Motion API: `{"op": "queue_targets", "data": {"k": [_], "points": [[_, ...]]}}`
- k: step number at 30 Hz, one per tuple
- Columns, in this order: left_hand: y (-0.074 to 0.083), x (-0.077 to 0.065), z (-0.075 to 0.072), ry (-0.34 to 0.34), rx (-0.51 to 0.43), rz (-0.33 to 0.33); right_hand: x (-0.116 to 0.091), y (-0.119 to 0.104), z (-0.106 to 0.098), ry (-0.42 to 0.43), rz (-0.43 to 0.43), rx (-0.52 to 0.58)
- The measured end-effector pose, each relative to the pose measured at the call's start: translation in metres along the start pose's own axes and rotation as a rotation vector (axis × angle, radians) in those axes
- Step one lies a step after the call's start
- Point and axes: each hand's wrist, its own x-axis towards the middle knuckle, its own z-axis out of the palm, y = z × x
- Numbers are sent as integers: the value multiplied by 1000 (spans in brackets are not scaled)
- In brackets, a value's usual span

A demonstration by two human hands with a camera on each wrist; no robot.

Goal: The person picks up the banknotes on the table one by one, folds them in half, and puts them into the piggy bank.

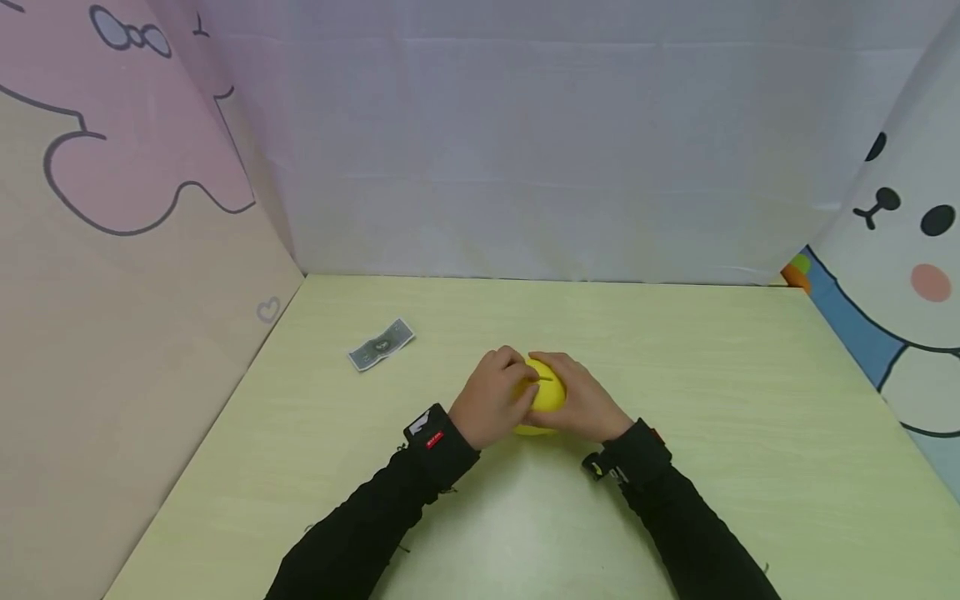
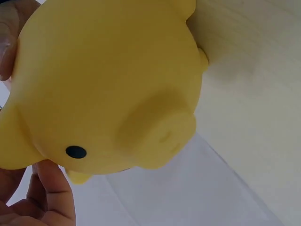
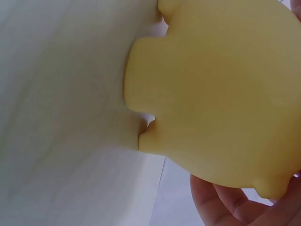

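A yellow pig-shaped piggy bank (image 1: 550, 392) stands on the table between my two hands, a dark slot showing on top. My right hand (image 1: 581, 400) grips its right side, fingers behind and thumb toward me. On the upper left of the bank, my left hand (image 1: 495, 396) curls its fingers and thumb close by the slot; I cannot tell whether something thin is between them. The pig's snout (image 2: 167, 139) and one black eye (image 2: 75, 151) show in the left wrist view. Its stubby feet (image 3: 150, 141) meet the tabletop in the right wrist view.
A grey-green banknote (image 1: 381, 344) lies on the pale wooden table (image 1: 675, 358), beyond and left of the hands. White cloth (image 1: 525, 167) closes off the back. Printed cartoon panels stand at the left (image 1: 150, 250) and the right (image 1: 900, 275).
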Motion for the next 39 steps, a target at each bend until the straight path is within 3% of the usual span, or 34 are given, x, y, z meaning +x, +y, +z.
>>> {"op": "queue_targets", "data": {"k": [8, 15, 23, 31, 39], "points": [[-17, -4, -13, 46, -244, -146, 0, -1, -1, 6, 69, -18], [-41, -8, -31, 154, -282, -297, -1, -1, 0, -6, 110, -16], [-74, -17, -54, 227, -419, -508, -1, -3, 0, 3, 100, -16], [-105, -30, -71, 202, -440, -717, -1, -1, 0, -7, 102, -20], [-129, -44, -77, 191, -375, -802, -1, -3, 0, -8, 110, -21]]}}
